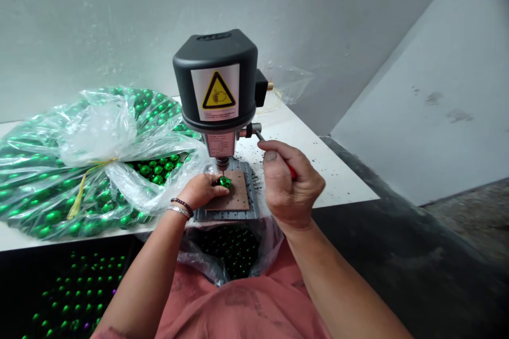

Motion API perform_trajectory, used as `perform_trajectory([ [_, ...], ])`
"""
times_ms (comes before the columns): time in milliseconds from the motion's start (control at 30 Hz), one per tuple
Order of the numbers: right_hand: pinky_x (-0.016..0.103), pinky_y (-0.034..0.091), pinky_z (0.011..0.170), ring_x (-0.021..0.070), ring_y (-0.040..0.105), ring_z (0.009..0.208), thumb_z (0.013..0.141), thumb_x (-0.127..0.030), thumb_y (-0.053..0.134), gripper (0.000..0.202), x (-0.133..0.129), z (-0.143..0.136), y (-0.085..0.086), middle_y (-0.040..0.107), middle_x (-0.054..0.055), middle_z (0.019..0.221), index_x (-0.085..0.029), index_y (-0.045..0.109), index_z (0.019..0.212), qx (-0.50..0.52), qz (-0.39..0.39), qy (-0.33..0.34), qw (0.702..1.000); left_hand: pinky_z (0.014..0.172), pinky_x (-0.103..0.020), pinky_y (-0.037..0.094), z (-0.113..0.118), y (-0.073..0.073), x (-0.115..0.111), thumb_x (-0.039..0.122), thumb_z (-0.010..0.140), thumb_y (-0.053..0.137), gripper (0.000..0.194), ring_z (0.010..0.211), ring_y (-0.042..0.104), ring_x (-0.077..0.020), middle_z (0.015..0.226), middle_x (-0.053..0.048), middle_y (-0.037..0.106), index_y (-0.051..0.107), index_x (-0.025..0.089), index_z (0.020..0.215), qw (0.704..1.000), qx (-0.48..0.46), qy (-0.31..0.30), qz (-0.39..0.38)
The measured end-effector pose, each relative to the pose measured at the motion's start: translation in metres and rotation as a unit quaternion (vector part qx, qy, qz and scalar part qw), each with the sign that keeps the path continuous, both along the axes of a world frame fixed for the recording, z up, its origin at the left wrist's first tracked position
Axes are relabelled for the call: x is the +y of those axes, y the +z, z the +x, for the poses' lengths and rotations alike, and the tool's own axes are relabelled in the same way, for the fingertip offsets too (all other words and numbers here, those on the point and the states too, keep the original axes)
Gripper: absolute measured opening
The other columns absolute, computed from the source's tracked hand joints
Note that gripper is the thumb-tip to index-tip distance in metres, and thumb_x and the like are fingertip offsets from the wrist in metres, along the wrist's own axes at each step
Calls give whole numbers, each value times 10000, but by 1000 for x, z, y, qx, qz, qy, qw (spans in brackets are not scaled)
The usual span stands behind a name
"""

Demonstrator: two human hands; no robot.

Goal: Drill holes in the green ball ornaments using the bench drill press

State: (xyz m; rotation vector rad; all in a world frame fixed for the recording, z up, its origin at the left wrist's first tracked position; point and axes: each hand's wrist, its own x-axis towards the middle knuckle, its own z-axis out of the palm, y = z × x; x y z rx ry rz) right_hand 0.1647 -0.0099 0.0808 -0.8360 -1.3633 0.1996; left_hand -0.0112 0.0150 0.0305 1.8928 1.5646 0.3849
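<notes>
Head: left fingers (221, 190) hold ball (225, 183) beneath vertical, down-pointing bit (223, 173).

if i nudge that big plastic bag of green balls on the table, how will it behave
The big plastic bag would probably sag and shift rather than slide stiffly, since its film is thin and crumpled. The green balls look round and glossy, so some may roll out through the gap showing them uncovered.

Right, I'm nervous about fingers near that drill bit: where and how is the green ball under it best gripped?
I'd pinch the green ball low by its sides, from the left, where the left hand is. The drill bit points down at its top, and something so round could roll on the flat brown pad.
</notes>
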Motion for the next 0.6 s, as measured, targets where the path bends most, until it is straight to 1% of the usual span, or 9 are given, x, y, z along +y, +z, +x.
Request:
perform_trajectory([
  [100, 194, 453, 580, 49, 540, 596, 794, -171, 503, 196, -1, 0, -9, 606, -33, 700, -218, 652, 912, -9, -4, -11, 1000, 696, -259, 406, 0, 1, 0, 403, 719, 561, 269, 733, 578, -174, 795, -5, 667, 674, 208, 866, 1000, 28, -6, -6],
  [200, 196, 443, 580, 47, 521, 597, 794, -160, 496, 200, -2, 0, -18, 574, -34, 681, -216, 652, 906, -17, -19, -3, 1000, 674, -256, 405, -1, 0, 0, 410, 726, 556, 275, 719, 578, -168, 793, -1, 666, 671, 208, 873, 999, 34, -4, -6],
  [267, 196, 429, 561, 46, 515, 590, 800, -178, 493, 194, -3, -1, -15, 571, -31, 679, -213, 655, 901, -8, -21, 0, 1000, 665, -256, 406, -1, -1, 0, 409, 724, 560, 281, 716, 579, -168, 791, 1, 667, 675, 210, 886, 1000, 30, 0, -6],
  [333, 186, 395, 505, 39, 489, 544, 810, -225, 495, 189, -2, -3, 0, 569, -32, 647, -206, 661, 899, 18, -19, -7, 1000, 678, -256, 413, -1, -3, -1, 402, 717, 569, 286, 724, 582, -168, 803, 3, 672, 680, 209, 897, 1000, 18, 4, 2],
  [400, 176, 336, 432, 25, 413, 457, 819, -280, 495, 203, 2, -3, 23, 529, -45, 557, -190, 667, 877, 42, -37, -8, 998, 688, -254, 421, -2, -6, -2, 395, 703, 587, 301, 733, 584, -167, 817, 5, 678, 684, 203, 914, 1000, -4, 8, 7],
  [433, 172, 325, 421, 24, 402, 447, 821, -305, 493, 219, 4, -3, 35, 515, -46, 533, -179, 669, 854, 47, -50, 3, 998, 683, -252, 426, -3, -7, -4, 392, 696, 594, 318, 734, 586, -167, 819, 7, 679, 683, 201, 934, 1000, -19, 12, 6],
  [500, 170, 342, 439, 29, 430, 476, 821, -338, 492, 246, 9, -3, 56, 513, -41, 528, -172, 672, 822, 44, -70, 35, 996, 668, -248, 434, -5, -9, -8, 388, 687, 604, 369, 733, 589, -164, 812, 14, 680, 673, 200, 996, 998, -51, 26, 0],
  [533, 171, 345, 441, 31, 432, 482, 820, -348, 493, 254, 12, -2, 63, 510, -39, 531, -170, 673, 796, 44, -75, 42, 995, 668, -246, 439, -6, -10, -11, 387, 685, 607, 393, 738, 591, -164, 813, 17, 680, 665, 201, 1026, 997, -67, 33, -4],
  [600, 177, 344, 438, 33, 426, 481, 814, -363, 500, 267, 16, -2, 69, 499, -36, 535, -165, 670, 759, 48, -83, 53, 994, 695, -246, 448, -9, -9, -19, 380, 679, 621, 427, 773, 598, -167, 852, 16, 684, 653, 207, 1068, 995, -95, 32, -9],
])
